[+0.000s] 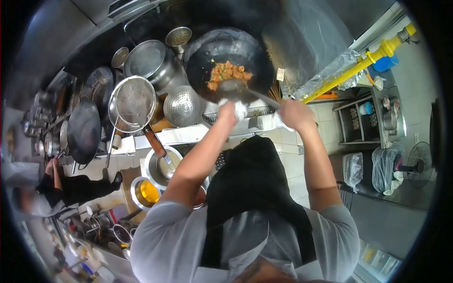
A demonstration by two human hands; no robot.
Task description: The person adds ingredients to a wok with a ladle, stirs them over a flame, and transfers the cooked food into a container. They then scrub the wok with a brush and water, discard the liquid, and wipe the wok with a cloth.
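A large dark wok (262, 63) sits on the stove and holds browned chunks of food (229, 71) with green bits. My left hand (227, 112) is closed on a folded white cloth (240, 111) at the wok's near edge; whether there is a wok handle under the cloth is hidden. My right hand (296, 114) grips the end of a metal ladle (265, 98). The ladle's blurred bowl lies inside the wok, against the near side of the food.
Left of the wok stand a perforated skimmer (183, 106), a wire strainer (133, 102) and a lidded pot (147, 59). A bowl of yellow liquid (150, 191) is lower left. A yellow pipe (349, 75) runs at right. Another person (61, 191) works at far left.
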